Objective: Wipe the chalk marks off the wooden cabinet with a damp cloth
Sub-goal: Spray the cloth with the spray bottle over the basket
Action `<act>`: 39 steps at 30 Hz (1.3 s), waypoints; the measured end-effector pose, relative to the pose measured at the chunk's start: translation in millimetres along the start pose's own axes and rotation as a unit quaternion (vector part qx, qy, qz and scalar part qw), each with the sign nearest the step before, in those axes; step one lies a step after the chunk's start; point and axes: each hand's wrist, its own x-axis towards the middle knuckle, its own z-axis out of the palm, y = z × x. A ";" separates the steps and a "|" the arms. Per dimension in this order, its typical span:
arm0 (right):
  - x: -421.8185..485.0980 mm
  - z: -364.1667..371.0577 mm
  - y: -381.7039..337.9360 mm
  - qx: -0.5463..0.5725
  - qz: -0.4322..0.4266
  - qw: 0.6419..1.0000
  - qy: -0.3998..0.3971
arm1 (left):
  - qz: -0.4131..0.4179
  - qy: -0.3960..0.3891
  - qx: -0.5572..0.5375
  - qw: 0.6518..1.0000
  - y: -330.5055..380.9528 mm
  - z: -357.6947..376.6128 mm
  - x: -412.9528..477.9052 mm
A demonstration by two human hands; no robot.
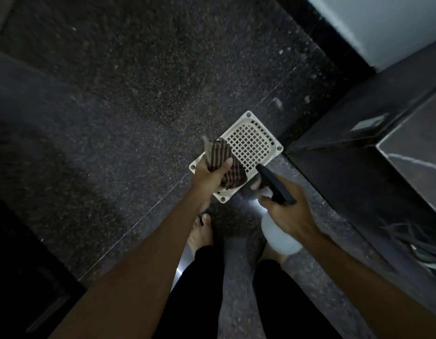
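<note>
Cloth [220, 165], bunched in the curled fingers of your left hand [209, 178] at frame centre over the grate [251, 140], needs only light misting: with your right hand [287, 214] wrapped round the bottle [278, 237], aim close and squeeze briefly, leaving it damp, not dripping.

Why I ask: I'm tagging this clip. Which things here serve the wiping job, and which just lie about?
For the job: striped cloth, held by the left hand; spray bottle, gripped by the right hand; dark cabinet at right.
Lying about: white grille on the floor; cables at lower right.
</note>
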 end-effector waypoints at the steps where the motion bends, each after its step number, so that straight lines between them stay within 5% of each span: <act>1: -8.3 0.1 -4.9 0.002 0.009 1.000 0.007 | -0.015 -0.008 -0.033 0.999 3.2 2.5 -9.1; 9: -36.7 -0.5 -32.5 -0.090 0.043 0.993 0.061 | -0.059 -0.052 -0.155 0.985 27.7 28.7 -53.7; 18: -36.1 -8.5 -51.9 -0.141 0.116 0.979 0.086 | -0.062 -0.063 -0.140 0.986 46.0 39.1 -68.3; 39: -52.1 -15.9 -45.1 -0.164 0.126 0.973 0.100 | -0.073 -0.071 -0.124 0.987 47.9 32.2 -66.1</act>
